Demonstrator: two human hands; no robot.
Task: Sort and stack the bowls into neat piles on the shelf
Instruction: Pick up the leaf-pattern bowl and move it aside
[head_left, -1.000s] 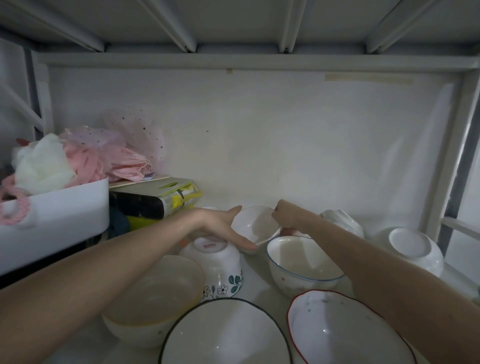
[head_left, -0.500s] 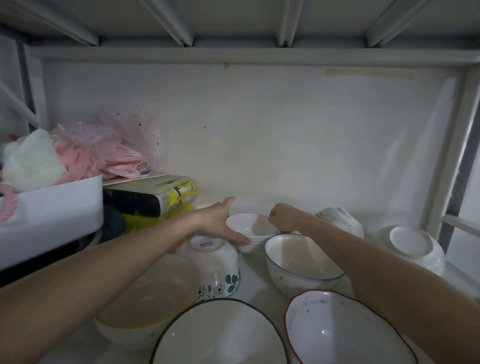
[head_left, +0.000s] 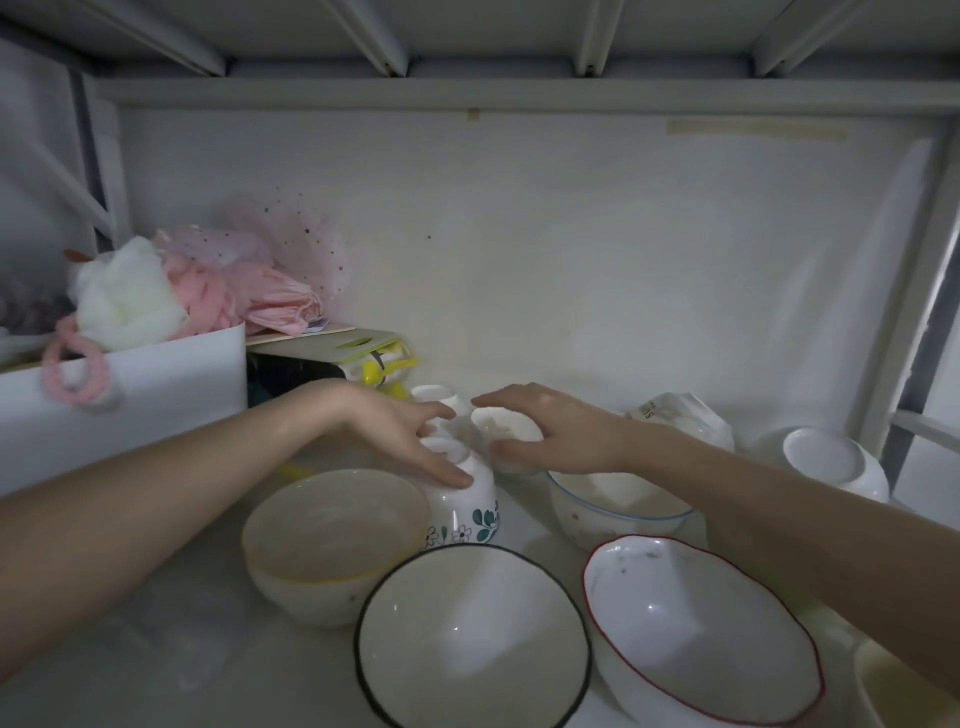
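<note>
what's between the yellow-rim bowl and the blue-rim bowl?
In the head view, an upturned flower-print bowl sits between the yellow-rimmed bowl and the blue-rimmed bowl, with the left hand resting fingers on its base. Right of it, a strip of bare shelf.

The pale shelf (head_left: 130, 670) carries 3 upright bowls along its front: a yellow-rimmed bowl (head_left: 332, 540), a black-rimmed bowl (head_left: 470, 639) and a red-rimmed bowl (head_left: 696, 631). Behind them stand an upturned flowered bowl (head_left: 465, 506) and a blue-rimmed bowl (head_left: 613, 512). An upturned white bowl (head_left: 826, 462) sits far right, a white bin (head_left: 135, 384) far left.
</note>
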